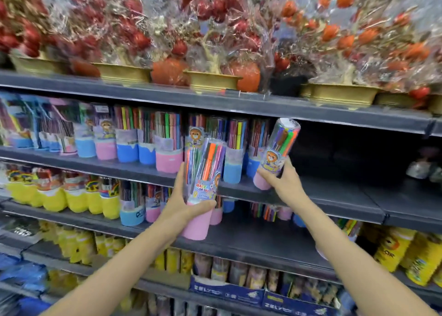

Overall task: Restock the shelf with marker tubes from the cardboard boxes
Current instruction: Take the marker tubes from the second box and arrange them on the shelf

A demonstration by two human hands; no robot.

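My left hand (185, 202) grips two clear marker tubes with pink bases (203, 186), held upright and close together in front of the dark shelf (334, 196). My right hand (284, 181) holds a third pink-based marker tube (279, 150), tilted to the right, its base at the shelf's front edge beside the last blue-based tube (233, 158) of the row. A row of blue- and pink-based marker tubes (134, 138) fills the left part of that shelf. No cardboard box is in view.
The shelf's right half (358, 167) is dark, with small items at the far right. Above stand wrapped artificial fruit trees in gold pots (215, 79). Below are yellow-based tubes (71, 196), more marker tubes and yellow packs (406, 253).
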